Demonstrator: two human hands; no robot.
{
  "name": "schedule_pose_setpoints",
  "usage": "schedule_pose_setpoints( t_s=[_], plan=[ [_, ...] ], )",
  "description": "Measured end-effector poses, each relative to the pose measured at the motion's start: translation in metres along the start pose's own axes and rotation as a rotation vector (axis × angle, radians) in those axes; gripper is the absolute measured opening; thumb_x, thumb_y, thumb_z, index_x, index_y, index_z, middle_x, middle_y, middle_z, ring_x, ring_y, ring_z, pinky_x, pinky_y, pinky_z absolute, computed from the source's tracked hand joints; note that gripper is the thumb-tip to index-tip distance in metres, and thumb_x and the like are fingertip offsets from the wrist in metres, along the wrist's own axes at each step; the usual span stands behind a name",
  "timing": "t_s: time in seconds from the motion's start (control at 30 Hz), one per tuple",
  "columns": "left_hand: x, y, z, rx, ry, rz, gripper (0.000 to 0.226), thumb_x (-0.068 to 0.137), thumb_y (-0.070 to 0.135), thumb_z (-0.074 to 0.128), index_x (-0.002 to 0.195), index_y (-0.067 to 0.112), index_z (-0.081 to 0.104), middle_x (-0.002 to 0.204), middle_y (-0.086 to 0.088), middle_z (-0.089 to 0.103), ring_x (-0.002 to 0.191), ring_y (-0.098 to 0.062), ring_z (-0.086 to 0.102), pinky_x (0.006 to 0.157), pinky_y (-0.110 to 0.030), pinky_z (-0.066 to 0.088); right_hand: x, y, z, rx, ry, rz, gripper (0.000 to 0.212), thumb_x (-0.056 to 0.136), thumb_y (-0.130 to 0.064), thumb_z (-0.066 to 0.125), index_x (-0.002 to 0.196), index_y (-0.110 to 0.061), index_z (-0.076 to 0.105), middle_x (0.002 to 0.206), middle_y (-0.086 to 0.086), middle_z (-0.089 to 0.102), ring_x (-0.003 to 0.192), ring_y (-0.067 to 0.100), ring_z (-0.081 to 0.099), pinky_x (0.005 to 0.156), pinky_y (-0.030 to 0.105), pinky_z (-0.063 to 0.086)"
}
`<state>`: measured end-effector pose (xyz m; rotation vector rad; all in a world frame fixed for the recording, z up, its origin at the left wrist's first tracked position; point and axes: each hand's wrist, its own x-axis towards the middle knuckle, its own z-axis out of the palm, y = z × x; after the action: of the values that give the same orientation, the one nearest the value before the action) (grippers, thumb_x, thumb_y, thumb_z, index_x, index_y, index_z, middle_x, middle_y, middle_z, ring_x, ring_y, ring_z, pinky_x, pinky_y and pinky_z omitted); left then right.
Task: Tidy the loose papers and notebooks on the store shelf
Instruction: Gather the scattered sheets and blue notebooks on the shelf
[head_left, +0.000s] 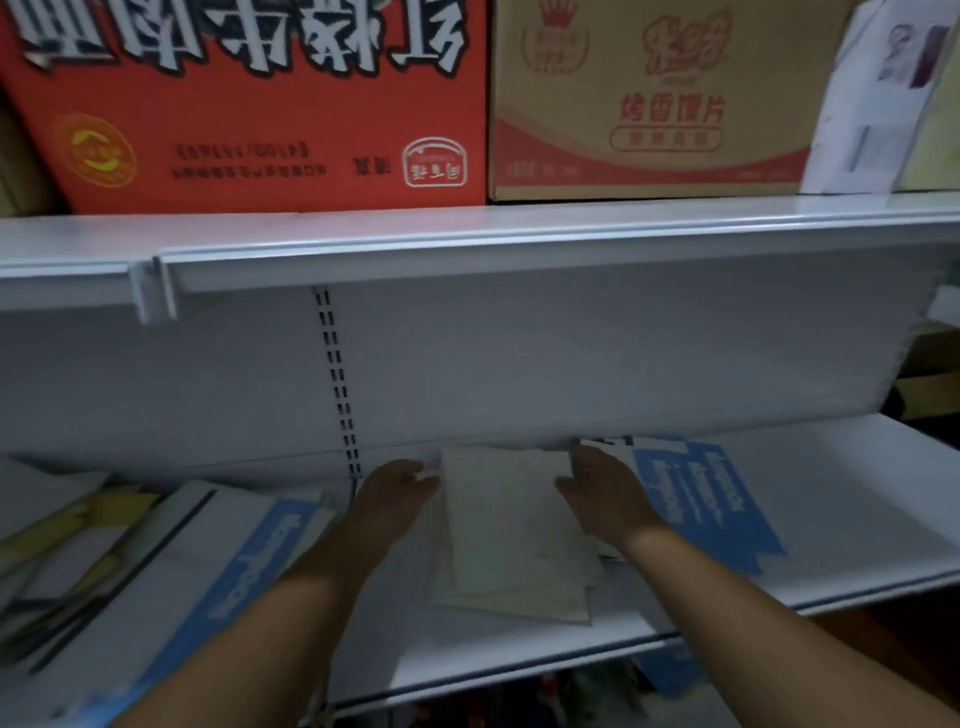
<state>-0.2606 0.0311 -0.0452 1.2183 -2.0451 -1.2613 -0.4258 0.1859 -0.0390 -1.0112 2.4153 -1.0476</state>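
Observation:
A small stack of pale loose papers (511, 535) lies on the white lower shelf (857, 499), slightly fanned at its near corners. My left hand (397, 493) presses against the stack's left edge, fingers together. My right hand (602, 493) rests flat against the stack's right edge, partly over a blue-and-white printed sheet (711, 499) that lies just to the right. A large white and blue notebook or folder (218, 582) lies to the left of my left arm.
Yellow and white papers (67, 525) are piled at the far left of the shelf. The upper shelf (467, 228) carries a red carton (249, 104), a brown carton (649, 104) and leaning white papers (872, 104). A slotted upright (337, 379) divides the back panel.

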Motion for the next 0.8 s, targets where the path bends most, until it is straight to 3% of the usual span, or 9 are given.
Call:
schedule_pose_setpoints(
  t_s=[0.1, 0.17, 0.23, 0.33, 0.43, 0.53, 0.63, 0.7, 0.8],
  plan=[
    [-0.005, -0.036, -0.042, 0.126, 0.112, 0.015, 0.033, 0.082, 0.019, 0.066, 0.111, 0.002, 0.066, 0.122, -0.015, 0.062, 0.116, -0.026, 0.057, 0.090, -0.020, 0.037, -0.006, -0.039, 0.036, -0.013, -0.110, -0.157, 0.031, 0.092, -0.022, 0.052, 0.121, -0.012, 0.060, 0.126, 0.005, 0.060, 0.117, 0.021, 0.055, 0.099, 0.025, 0.039],
    [-0.014, -0.056, -0.073, 0.247, 0.169, 0.001, 0.031, 0.081, 0.020, 0.063, 0.109, 0.006, 0.068, 0.118, -0.012, 0.066, 0.112, -0.025, 0.059, 0.086, -0.023, 0.040, -0.014, -0.068, 0.068, 0.084, -0.237, -0.213, 0.020, 0.088, -0.020, 0.057, 0.105, -0.017, 0.067, 0.109, 0.006, 0.066, 0.104, 0.024, 0.063, 0.096, 0.033, 0.047],
    [-0.025, -0.073, -0.104, 0.365, 0.223, -0.040, 0.029, 0.086, 0.017, 0.060, 0.112, 0.008, 0.065, 0.118, -0.012, 0.065, 0.106, -0.026, 0.061, 0.080, -0.023, 0.041, -0.023, -0.094, 0.099, 0.163, -0.353, -0.213, 0.008, 0.084, -0.015, 0.060, 0.084, -0.021, 0.065, 0.088, 0.008, 0.066, 0.084, 0.027, 0.068, 0.085, 0.040, 0.054],
    [-0.044, -0.098, -0.146, 0.436, 0.295, -0.187, 0.042, 0.083, 0.017, 0.063, 0.124, 0.009, 0.057, 0.125, -0.014, 0.059, 0.109, -0.027, 0.060, 0.079, -0.024, 0.043, -0.030, -0.115, 0.145, 0.120, -0.453, -0.242, 0.026, 0.081, -0.014, 0.056, 0.057, -0.023, 0.057, 0.073, 0.007, 0.064, 0.076, 0.027, 0.068, 0.069, 0.034, 0.055],
    [-0.062, -0.113, -0.174, 0.659, 0.252, -0.345, 0.061, 0.082, 0.035, 0.063, 0.136, 0.014, 0.045, 0.141, -0.009, 0.046, 0.125, -0.026, 0.049, 0.098, -0.029, 0.043, -0.038, -0.126, 0.175, -0.030, -0.506, -0.310, 0.019, 0.088, -0.027, 0.052, 0.075, -0.020, 0.064, 0.085, 0.001, 0.065, 0.089, 0.018, 0.061, 0.061, 0.021, 0.040],
    [-0.068, -0.116, -0.184, 0.721, 0.191, -0.422, 0.071, 0.082, 0.047, 0.061, 0.139, 0.014, 0.038, 0.143, -0.007, 0.045, 0.126, -0.024, 0.048, 0.099, -0.030, 0.045, -0.044, -0.131, 0.193, -0.084, -0.519, -0.263, 0.026, 0.087, -0.041, 0.053, 0.093, -0.019, 0.066, 0.095, 0.002, 0.066, 0.089, 0.019, 0.063, 0.060, 0.023, 0.040],
    [-0.064, -0.110, -0.177, 0.641, 0.207, -0.375, 0.068, 0.084, 0.035, 0.064, 0.141, 0.011, 0.036, 0.140, -0.011, 0.047, 0.124, -0.025, 0.050, 0.097, -0.029, 0.044, -0.043, -0.129, 0.198, -0.060, -0.506, -0.237, 0.028, 0.083, -0.041, 0.057, 0.096, -0.018, 0.067, 0.099, 0.002, 0.068, 0.095, 0.021, 0.066, 0.069, 0.025, 0.049],
    [-0.060, -0.105, -0.169, 0.504, 0.238, -0.323, 0.049, 0.087, 0.021, 0.061, 0.132, 0.006, 0.049, 0.133, -0.015, 0.054, 0.117, -0.029, 0.054, 0.092, -0.030, 0.048, -0.040, -0.127, 0.192, 0.051, -0.502, -0.217, 0.029, 0.083, -0.027, 0.060, 0.108, -0.014, 0.065, 0.110, 0.004, 0.068, 0.101, 0.021, 0.065, 0.083, 0.027, 0.052],
    [-0.051, -0.099, -0.153, 0.347, 0.364, -0.245, 0.030, 0.089, 0.006, 0.053, 0.116, 0.003, 0.063, 0.119, -0.020, 0.063, 0.104, -0.033, 0.060, 0.082, -0.033, 0.049, -0.032, -0.118, 0.170, 0.244, -0.469, -0.182, 0.011, 0.083, -0.008, 0.060, 0.091, -0.014, 0.065, 0.091, 0.000, 0.066, 0.093, 0.019, 0.064, 0.078, 0.029, 0.054]
  ],
)
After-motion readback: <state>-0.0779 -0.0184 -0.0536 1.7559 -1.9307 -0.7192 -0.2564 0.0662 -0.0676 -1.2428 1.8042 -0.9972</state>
